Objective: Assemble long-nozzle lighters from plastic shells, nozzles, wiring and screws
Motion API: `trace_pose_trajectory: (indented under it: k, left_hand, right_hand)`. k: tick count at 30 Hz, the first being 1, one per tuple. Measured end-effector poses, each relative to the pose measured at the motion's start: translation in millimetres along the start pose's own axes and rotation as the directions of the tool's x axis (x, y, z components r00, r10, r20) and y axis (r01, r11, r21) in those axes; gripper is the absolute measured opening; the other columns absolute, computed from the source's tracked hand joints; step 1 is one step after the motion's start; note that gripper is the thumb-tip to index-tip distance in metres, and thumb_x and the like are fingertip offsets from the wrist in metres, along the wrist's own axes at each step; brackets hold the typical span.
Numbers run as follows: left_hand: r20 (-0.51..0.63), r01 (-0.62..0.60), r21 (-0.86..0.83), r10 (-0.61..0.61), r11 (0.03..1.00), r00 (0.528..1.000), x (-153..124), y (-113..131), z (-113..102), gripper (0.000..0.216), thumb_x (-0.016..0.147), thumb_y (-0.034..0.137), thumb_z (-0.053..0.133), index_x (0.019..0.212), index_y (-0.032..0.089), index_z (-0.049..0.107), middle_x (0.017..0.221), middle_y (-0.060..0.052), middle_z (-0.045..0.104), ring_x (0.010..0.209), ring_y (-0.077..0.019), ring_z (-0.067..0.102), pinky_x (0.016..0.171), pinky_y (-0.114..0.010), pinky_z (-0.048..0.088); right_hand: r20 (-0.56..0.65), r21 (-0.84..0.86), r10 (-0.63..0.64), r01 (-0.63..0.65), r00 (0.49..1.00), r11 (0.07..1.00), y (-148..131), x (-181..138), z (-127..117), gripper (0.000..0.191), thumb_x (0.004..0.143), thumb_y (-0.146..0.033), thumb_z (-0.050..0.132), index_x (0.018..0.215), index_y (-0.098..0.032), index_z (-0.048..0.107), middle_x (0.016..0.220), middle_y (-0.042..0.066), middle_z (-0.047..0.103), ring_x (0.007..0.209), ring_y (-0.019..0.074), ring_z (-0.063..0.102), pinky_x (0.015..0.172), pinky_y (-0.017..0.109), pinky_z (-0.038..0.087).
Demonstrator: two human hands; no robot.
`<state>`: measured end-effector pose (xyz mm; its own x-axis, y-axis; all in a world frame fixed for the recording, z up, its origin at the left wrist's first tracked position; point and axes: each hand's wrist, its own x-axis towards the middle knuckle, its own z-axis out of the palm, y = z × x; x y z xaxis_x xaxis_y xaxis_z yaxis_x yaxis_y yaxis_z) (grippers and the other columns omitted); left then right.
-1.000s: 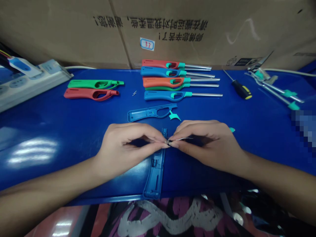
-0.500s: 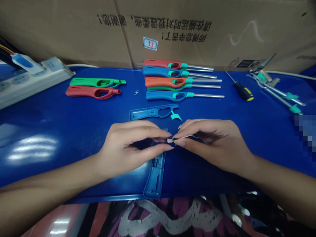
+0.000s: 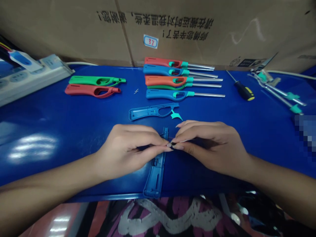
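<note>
Pinched between my two hands is a small piezo igniter, pale at one end and black at the other, with a thin wire. The thumb and fingers of my left hand close on its pale end. My right hand grips the black end, and its fingers cover much of the part. Under my fingertips lies one blue lighter shell half, its inner side up, reaching to the table's front edge. The other blue shell half rests beyond my hands, beside a teal trigger.
Several assembled lighters lie in a stack at the back. Green and red casings sit at left, with small pins nearby. A screwdriver, metal lighter tubes and a power strip flank them.
My left thumb and fingers have closed onto the igniter's pale end, which stood between them apart before. Both hands have come slightly closer together and lower.
</note>
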<state>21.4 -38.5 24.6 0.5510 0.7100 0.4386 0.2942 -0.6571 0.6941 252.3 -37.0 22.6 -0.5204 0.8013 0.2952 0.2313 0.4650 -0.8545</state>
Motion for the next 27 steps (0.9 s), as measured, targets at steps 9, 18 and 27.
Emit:
trace_pose_trajectory:
  k: [9,18,27]
  left_hand:
    - [0.089,0.0,0.002,-0.001,1.0,0.996,-3.3,-1.5,-3.4,0.008,0.088,0.013,0.071,0.091,0.02,0.074,0.085,-0.001,0.078,0.076,-0.0128,0.074,0.071,-0.018,0.059]
    - [0.131,0.069,-0.026,-0.065,0.997,0.989,2.0,-3.2,-2.9,0.007,0.088,0.014,0.072,0.09,0.02,0.075,0.082,0.001,0.077,0.072,-0.0103,0.073,0.068,-0.016,0.056]
    - [0.079,0.068,0.011,-0.068,0.998,0.995,1.8,-6.7,-3.4,0.004,0.088,0.017,0.072,0.091,0.016,0.075,0.082,-0.002,0.076,0.07,-0.0102,0.07,0.066,-0.017,0.054]
  right_hand:
    - [0.055,-0.106,-0.121,0.126,0.991,0.986,-3.3,1.7,1.1,0.016,0.091,-0.012,0.067,0.093,-0.026,0.074,0.087,-0.001,0.078,0.082,0.0165,0.074,0.103,0.04,0.055]
    - [0.069,-0.134,-0.12,0.128,0.99,0.983,-1.8,0.7,-0.4,0.016,0.091,-0.012,0.066,0.096,-0.025,0.074,0.09,0.0,0.078,0.086,0.0156,0.073,0.101,0.037,0.055]
    - [0.174,-0.09,0.016,-0.001,0.985,0.996,3.9,6.0,-10.4,0.018,0.09,-0.018,0.068,0.106,-0.023,0.074,0.098,0.002,0.077,0.09,0.0153,0.071,0.084,0.028,0.056]
